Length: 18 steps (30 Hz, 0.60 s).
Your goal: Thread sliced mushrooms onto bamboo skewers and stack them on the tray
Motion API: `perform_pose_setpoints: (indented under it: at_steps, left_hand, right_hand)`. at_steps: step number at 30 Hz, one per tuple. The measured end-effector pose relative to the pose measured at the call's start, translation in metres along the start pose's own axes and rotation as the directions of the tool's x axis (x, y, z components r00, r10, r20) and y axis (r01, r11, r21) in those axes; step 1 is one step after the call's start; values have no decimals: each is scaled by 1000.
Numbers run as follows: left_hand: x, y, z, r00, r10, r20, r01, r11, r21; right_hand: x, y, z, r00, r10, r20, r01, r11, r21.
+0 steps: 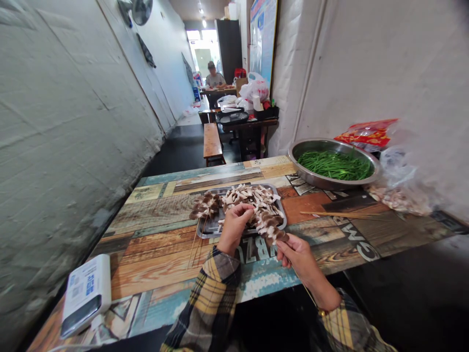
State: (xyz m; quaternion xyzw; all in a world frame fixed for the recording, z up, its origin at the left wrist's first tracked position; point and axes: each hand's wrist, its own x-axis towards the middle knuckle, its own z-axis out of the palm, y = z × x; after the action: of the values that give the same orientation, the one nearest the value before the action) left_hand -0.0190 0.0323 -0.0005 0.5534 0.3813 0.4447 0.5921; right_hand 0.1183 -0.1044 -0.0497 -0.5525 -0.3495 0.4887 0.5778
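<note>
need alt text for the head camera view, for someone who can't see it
A person's right hand holds skewered mushrooms; the left hand is near their far end, at a tray heaped with more mushrooms. Right on the wood-patterned table sits a metal bowl of long greens.

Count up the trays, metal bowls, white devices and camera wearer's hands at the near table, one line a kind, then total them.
Trays: 1, the mushroom tray
Metal bowls: 1, the bowl of greens
White devices: 1, the boxy white device
Hands: 2, the left hand and the right hand
Total: 5
</note>
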Motion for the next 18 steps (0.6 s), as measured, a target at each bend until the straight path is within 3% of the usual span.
perform_pose_setpoints:
  at_steps: [18]
  left_hand:
    - [2,1,-8,982,-71,175,72,997,-1]
  right_hand:
    - [0,0,-3,1000,-6,3,6,1000,-25]
